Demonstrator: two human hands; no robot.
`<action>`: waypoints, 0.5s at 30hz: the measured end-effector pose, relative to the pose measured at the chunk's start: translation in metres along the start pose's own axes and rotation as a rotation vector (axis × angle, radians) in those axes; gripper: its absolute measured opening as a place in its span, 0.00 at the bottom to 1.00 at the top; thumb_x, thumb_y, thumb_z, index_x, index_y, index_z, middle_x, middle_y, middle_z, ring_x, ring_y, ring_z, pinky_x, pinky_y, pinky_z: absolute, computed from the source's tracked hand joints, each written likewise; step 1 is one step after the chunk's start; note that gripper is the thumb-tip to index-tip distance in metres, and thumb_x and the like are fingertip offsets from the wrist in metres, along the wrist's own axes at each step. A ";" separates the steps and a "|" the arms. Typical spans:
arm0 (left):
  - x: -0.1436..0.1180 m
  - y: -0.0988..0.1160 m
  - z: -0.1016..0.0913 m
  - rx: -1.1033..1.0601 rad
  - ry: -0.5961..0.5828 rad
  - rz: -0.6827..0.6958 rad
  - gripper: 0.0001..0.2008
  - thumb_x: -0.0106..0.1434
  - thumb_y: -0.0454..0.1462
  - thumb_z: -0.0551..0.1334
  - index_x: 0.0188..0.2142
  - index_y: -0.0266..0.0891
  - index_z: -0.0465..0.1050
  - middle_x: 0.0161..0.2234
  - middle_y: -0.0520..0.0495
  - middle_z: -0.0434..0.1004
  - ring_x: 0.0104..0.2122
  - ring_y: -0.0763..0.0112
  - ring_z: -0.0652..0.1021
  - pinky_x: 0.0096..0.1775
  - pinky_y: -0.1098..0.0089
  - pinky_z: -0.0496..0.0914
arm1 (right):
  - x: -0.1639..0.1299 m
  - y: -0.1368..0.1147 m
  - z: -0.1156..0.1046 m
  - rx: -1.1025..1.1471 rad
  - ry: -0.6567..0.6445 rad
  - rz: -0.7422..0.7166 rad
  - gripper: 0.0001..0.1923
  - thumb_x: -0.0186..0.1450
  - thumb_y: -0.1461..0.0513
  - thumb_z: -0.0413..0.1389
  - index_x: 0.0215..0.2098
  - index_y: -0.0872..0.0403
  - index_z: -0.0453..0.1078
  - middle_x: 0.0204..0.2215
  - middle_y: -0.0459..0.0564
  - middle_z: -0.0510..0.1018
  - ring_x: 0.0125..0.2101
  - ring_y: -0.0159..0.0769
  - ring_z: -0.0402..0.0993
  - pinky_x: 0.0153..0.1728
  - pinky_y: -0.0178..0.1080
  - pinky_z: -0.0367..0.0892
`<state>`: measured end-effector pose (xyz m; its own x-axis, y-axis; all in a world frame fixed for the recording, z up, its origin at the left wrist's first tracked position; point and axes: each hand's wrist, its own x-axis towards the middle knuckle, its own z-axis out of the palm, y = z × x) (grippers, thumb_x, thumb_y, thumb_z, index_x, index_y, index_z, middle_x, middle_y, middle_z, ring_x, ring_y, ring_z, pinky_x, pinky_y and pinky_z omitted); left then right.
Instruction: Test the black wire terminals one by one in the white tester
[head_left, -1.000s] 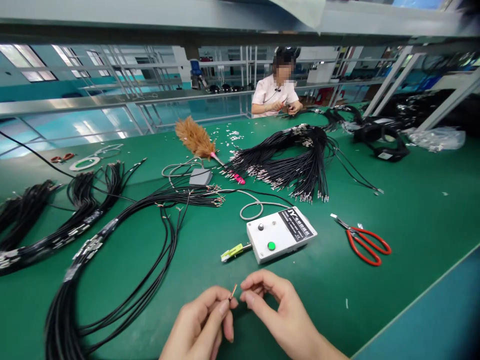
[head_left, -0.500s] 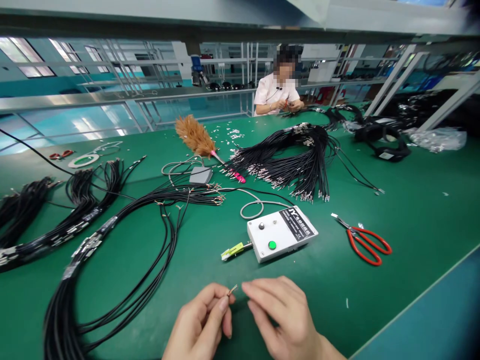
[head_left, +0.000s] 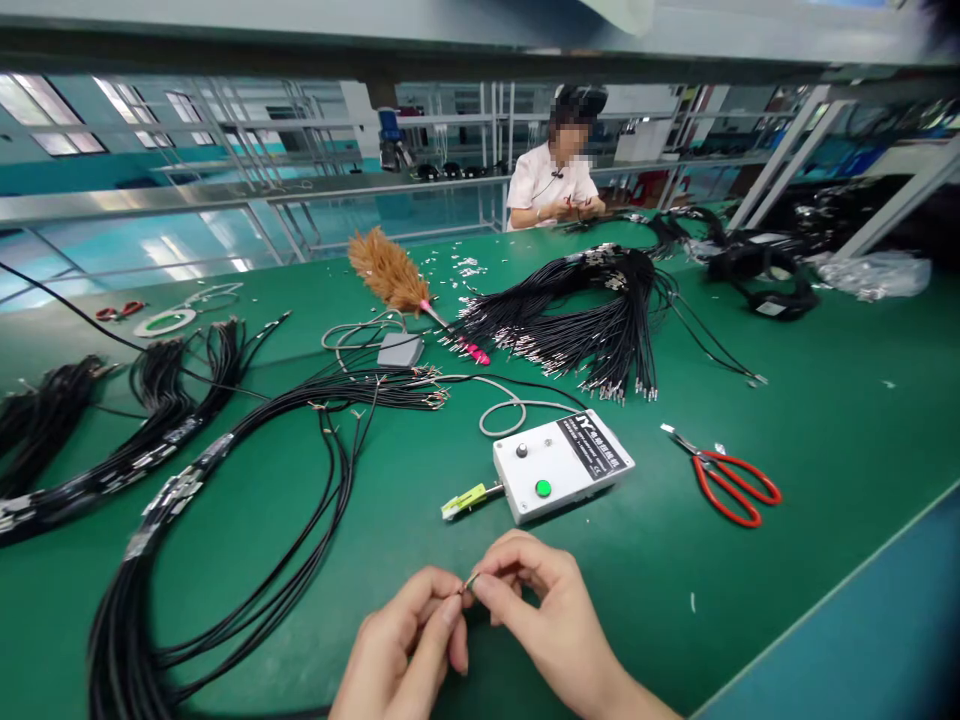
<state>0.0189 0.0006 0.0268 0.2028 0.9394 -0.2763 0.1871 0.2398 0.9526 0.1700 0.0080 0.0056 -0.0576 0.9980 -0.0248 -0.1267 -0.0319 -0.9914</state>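
Low in the head view, my left hand (head_left: 409,640) pinches a cable near its end, where thin wires (head_left: 470,581) stick out between thumb and forefinger. My right hand (head_left: 544,610) meets it from the right, with thumb and forefinger closed on the tips of those wires. Most of the cable is hidden behind the left hand. Just beyond my hands lies a white control box (head_left: 562,465) with a green button, a knob and a yellow-green clip (head_left: 465,502) on its left side. A bundle of black cables (head_left: 135,610) curves along the left.
Red-handled scissors (head_left: 739,487) lie to the right. Farther back are another black cable bundle (head_left: 577,310), a brown feather duster (head_left: 386,270) and a grey pedal-like box (head_left: 400,350). Across the green table (head_left: 810,420) a co-worker (head_left: 555,185) handles something small. A shelf edge (head_left: 480,45) runs overhead.
My right hand has moved left, and its fingers, apart from the wires before, now pinch their tips. My left hand keeps its hold almost in place.
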 end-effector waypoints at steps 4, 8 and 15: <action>-0.002 -0.003 0.001 -0.089 0.046 0.017 0.21 0.62 0.56 0.59 0.40 0.42 0.70 0.20 0.57 0.65 0.21 0.73 0.62 0.24 0.74 0.57 | 0.002 0.002 0.006 0.180 -0.049 0.200 0.18 0.58 0.49 0.63 0.29 0.56 0.70 0.20 0.42 0.69 0.19 0.26 0.62 0.23 0.31 0.60; -0.002 -0.002 0.002 -0.169 0.055 -0.002 0.25 0.62 0.55 0.60 0.49 0.41 0.70 0.19 0.58 0.62 0.21 0.74 0.62 0.23 0.74 0.56 | 0.002 0.005 0.010 0.178 -0.038 0.260 0.22 0.56 0.46 0.63 0.27 0.56 0.67 0.15 0.39 0.63 0.17 0.26 0.57 0.22 0.31 0.56; 0.005 -0.006 0.000 -0.278 0.106 -0.121 0.22 0.53 0.54 0.69 0.36 0.40 0.74 0.19 0.59 0.63 0.14 0.86 0.53 0.19 0.78 0.43 | -0.001 0.004 0.010 0.053 -0.057 0.231 0.15 0.59 0.52 0.60 0.26 0.54 0.65 0.16 0.38 0.63 0.18 0.26 0.58 0.21 0.31 0.55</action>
<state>0.0188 0.0040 0.0200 0.0916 0.9167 -0.3888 -0.0693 0.3954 0.9159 0.1594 0.0065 0.0026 -0.1469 0.9592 -0.2415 -0.1550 -0.2635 -0.9521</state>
